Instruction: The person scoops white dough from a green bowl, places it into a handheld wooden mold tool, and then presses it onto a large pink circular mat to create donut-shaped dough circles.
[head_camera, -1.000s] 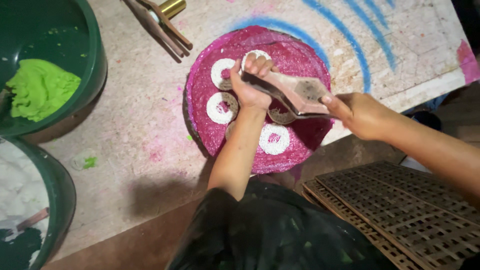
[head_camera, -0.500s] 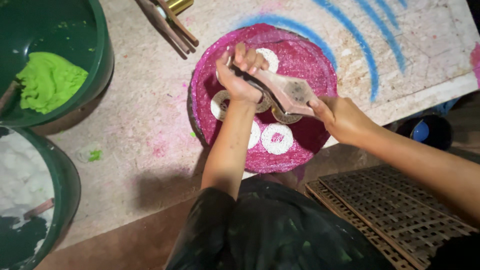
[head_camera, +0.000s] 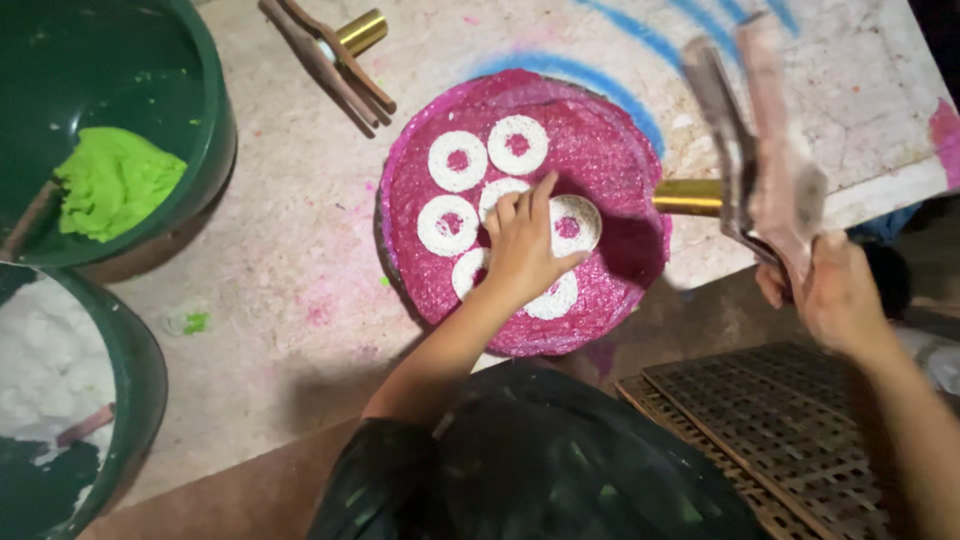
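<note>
the left hand (head_camera: 522, 248) is resting flat, fingers spread and holding nothing, on the white rings (head_camera: 458, 160) that are lying on a round magenta disc (head_camera: 620, 150). its grip is apart, the fingertips pressing on the ring in the middle of the disc, with the palm covering part of the lower rings. six or so white rings with pink centres are showing on the disc, two near its top edge, one at the left, one just right of the hand, and others partly hidden under the hand.

the right hand (head_camera: 830, 295) is raised off to the right of the disc, its grip clamped on a hinged wooden press tool (head_camera: 765, 150) with a brass barrel (head_camera: 688, 196) sticking out toward the disc. the tool is blurring, its two handles standing upward and apart.

the disc is sitting on a pale bench (head_camera: 300, 290) stained with pink and blue powder. a second wooden tool with a brass tip (head_camera: 335, 52) is lying at the top of the bench, well apart from both hands. at the left, one green tub (head_camera: 215, 150) is holding bright green powder (head_camera: 115, 180), and another green tub (head_camera: 145, 390) below it is holding white powder (head_camera: 45, 360). a slatted mat (head_camera: 790, 430) is lying at the lower right.
</note>
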